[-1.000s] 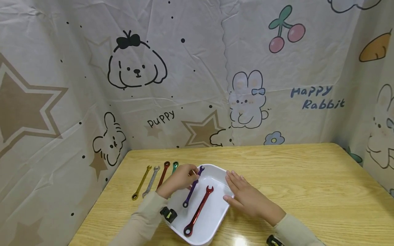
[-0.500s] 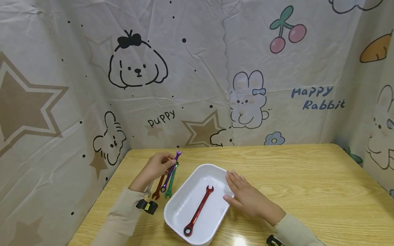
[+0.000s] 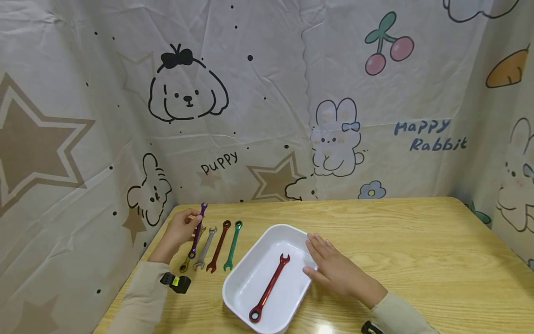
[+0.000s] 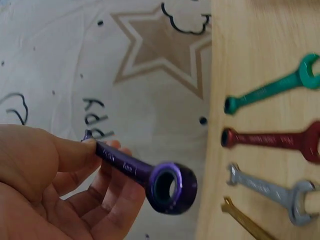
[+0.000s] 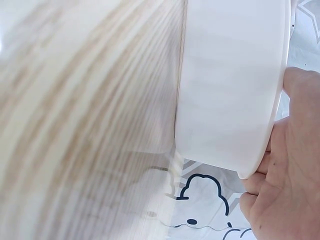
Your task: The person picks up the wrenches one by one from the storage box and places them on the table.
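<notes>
I see the left hand (image 3: 180, 230) pinching a purple wrench (image 3: 197, 232) above the row left of the tray (image 3: 244, 287). Right hand (image 3: 333, 269), fingers straight, steadies the tray. Four wrenches (image 3: 212, 246) out; red wrench (image 3: 269, 287) remains inside.

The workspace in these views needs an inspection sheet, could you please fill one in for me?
Surface: wooden table, light grain.
Job's things: purple wrench held above the row's left end; white tray with a red wrench lying in it.
Clutter: gold wrench, silver wrench, dark red wrench and green wrench in a row left of the tray.
Grippers: left hand pinches the purple wrench; right hand rests on the tray's right rim.
Cables: nothing seen.
Surroundings: cartoon-print cloth backdrop.
</notes>
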{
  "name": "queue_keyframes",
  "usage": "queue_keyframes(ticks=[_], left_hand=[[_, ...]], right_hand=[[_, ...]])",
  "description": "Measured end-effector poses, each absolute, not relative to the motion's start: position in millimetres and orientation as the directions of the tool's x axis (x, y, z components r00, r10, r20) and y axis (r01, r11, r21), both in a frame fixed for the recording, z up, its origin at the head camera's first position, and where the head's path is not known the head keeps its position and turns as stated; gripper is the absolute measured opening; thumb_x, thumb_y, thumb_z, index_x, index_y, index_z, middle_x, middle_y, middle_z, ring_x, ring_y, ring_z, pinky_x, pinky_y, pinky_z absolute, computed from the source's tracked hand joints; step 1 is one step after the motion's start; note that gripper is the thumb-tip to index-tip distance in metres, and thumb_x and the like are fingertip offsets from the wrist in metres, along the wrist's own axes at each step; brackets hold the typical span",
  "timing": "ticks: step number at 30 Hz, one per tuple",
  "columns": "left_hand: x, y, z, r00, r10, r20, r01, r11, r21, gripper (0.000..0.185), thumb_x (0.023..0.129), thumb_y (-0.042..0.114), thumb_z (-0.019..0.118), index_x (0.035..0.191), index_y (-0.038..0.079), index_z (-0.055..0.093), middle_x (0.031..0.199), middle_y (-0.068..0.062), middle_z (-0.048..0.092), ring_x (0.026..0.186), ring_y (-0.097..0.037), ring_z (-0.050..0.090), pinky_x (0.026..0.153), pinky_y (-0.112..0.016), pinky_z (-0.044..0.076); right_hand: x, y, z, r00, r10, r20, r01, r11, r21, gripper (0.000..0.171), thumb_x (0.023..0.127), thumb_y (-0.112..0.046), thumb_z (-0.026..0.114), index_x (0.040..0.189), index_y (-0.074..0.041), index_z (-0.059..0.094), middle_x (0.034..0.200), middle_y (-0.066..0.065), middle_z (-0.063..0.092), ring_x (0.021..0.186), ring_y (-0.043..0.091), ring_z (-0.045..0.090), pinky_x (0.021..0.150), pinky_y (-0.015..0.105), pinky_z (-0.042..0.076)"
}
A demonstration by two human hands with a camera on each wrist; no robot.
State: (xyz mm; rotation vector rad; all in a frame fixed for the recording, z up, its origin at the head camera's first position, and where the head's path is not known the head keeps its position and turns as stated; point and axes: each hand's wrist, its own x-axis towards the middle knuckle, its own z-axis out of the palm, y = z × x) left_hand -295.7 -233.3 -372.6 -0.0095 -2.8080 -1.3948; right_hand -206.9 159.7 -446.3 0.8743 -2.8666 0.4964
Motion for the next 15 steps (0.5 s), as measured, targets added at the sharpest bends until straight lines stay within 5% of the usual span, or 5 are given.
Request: queue_keyframes(ticks=[10, 15], left_hand=[[-299.7, -258.6, -388.2, -0.994, -0.086, -0.064, -0.102, 0.577, 0.811, 0.032, 0.099, 0.000, 0.041, 0.126, -0.015, 0.044, 0.098, -0.024, 0.058, 0.074, -0.019, 0.057, 0.061, -0.031, 0.052], [-300.9, -267.1, -394.7, -0.994, -0.105, -0.030, -0.091, 0.645, 0.759, 0.036, 0.098, 0.001, 0.044, 0.131, -0.012, 0.047, 0.113, -0.033, 0.058, 0.090, -0.036, 0.062, 0.067, -0.035, 0.051]], right_hand=[[-206.1, 160.4, -449.1, -0.836, -0.520, 0.174, -0.548, 0.787, -0.283, 0.073, 0.101, -0.050, 0.035, 0.146, 0.006, 0.028, 0.156, 0.021, 0.018, 0.145, 0.036, 0.014, 0.115, 0.049, 0.016], [-205.9, 160.9, -446.9, -0.836, -0.521, 0.174, -0.549, 0.788, -0.279, 0.072, 0.101, -0.049, 0.035, 0.146, 0.006, 0.028, 0.156, 0.020, 0.018, 0.145, 0.036, 0.014, 0.115, 0.049, 0.016]])
